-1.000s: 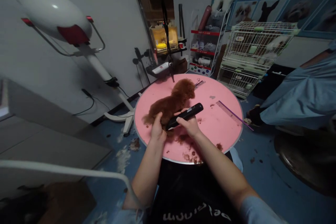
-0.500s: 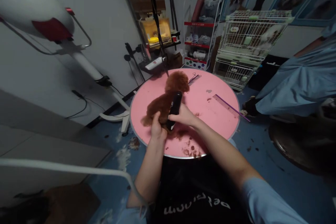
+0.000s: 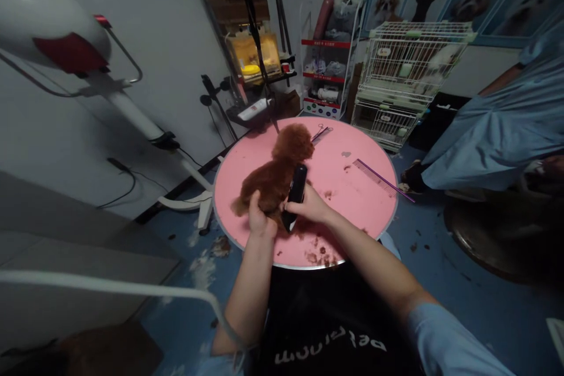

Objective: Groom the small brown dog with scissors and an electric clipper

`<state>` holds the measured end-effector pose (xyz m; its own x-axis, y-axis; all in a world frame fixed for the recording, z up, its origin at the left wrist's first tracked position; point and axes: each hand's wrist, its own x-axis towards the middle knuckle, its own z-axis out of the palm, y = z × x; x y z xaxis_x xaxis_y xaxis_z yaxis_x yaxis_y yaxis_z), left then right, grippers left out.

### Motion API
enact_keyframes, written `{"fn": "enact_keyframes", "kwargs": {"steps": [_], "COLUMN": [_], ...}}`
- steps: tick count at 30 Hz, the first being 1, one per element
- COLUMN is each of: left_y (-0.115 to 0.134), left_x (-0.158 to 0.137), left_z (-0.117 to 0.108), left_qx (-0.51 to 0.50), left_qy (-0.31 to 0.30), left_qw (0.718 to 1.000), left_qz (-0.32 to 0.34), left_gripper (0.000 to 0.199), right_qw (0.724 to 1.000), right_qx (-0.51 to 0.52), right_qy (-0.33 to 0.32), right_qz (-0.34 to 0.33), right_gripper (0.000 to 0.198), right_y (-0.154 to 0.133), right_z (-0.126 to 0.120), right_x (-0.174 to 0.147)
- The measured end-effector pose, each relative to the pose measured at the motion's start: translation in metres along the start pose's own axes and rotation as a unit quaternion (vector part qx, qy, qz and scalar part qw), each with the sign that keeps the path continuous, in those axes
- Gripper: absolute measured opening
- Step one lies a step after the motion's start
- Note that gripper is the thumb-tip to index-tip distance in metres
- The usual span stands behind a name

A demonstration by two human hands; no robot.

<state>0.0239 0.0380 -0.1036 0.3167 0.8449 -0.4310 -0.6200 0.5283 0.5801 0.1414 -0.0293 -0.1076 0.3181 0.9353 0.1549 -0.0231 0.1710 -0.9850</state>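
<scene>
A small curly brown dog [image 3: 269, 181] stands on a round pink grooming table [image 3: 238, 160], its head turned to the right. My left hand [image 3: 261, 218] grips the dog low at its hindquarters, thumb up along the fur; the other fingers are largely hidden. In my right hand [image 3: 312, 207] is a black hair clipper [image 3: 297, 185], held nearly upright with its lower end by the dog's leg. Exactly where the blade touches cannot be made out. Cut brown fur [image 3: 315, 255] lies near the table's front edge.
A purple-backed comb [image 3: 376, 176] overhangs the table's right edge. Scissors and another comb [image 3: 321, 134] lie beyond the dog's head. A white stand dryer [image 3: 48, 17] is at left, wire cages [image 3: 405, 64] behind. At right is a person in blue clothing [image 3: 493, 135].
The clipper has shifted slightly toward me along the dog's side. My left hand keeps its hold on the dog. The whole view has swung a little to the right.
</scene>
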Motion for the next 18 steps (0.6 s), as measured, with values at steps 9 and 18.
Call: {"fn": "enact_keyframes", "kwargs": {"steps": [9,18], "left_y": [-0.005,0.058], "left_x": [0.011,0.017], "left_z": [-0.03,-0.104], "left_qx": [0.05,0.298], "left_qy": [-0.01,-0.087], "left_qw": [0.999,0.949], "left_qz": [0.014,-0.05], "left_gripper": [0.012,0.036], "right_qw": [0.909,0.805], "right_qx": [0.332,0.13], "right_qy": [0.12,0.579], "right_qz": [0.221,-0.033], "right_gripper": [0.036,0.028], "right_y": [0.047,0.017], "right_z": [0.043,-0.101], "right_x": [-0.066,-0.138]}}
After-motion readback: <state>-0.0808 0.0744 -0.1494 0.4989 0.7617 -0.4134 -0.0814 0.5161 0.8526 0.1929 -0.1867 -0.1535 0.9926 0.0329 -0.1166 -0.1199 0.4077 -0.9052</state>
